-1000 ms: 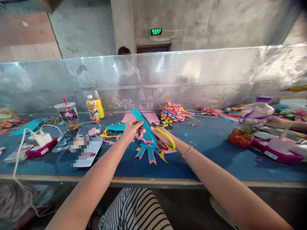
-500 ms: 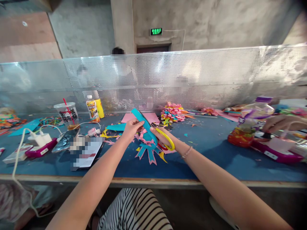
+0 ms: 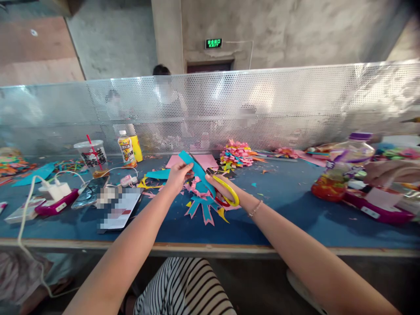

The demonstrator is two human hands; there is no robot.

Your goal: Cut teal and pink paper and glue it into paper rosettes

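My left hand (image 3: 179, 176) pinches a long blue paper strip (image 3: 197, 169) by its left edge, above the middle of the table. My right hand (image 3: 220, 183) is closed around scissors (image 3: 235, 197) with yellow and red handles; their blades run along the strip's right side, partly hidden by it. Whether the blades touch the paper, I cannot tell. Just under both hands lies a pink and blue paper rosette (image 3: 204, 209) with notched tails. Yellow paper scraps (image 3: 223, 215) rest beside it, and pink paper sheets (image 3: 210, 161) lie behind the strip.
A heap of pink paper loops (image 3: 236, 154) stands behind my right hand. To the left are a phone (image 3: 90, 192), a tablet (image 3: 126, 209), a drink cup (image 3: 93, 155) and a bottle (image 3: 126, 149). A purple-capped bottle (image 3: 331, 188) stands at right. A perforated metal screen (image 3: 278, 105) borders the table's back.
My left hand has shifted slightly left and down along the strip, its fingers a little lower. My right hand and the scissors stay almost in place. A co-worker's hand at far right has moved.
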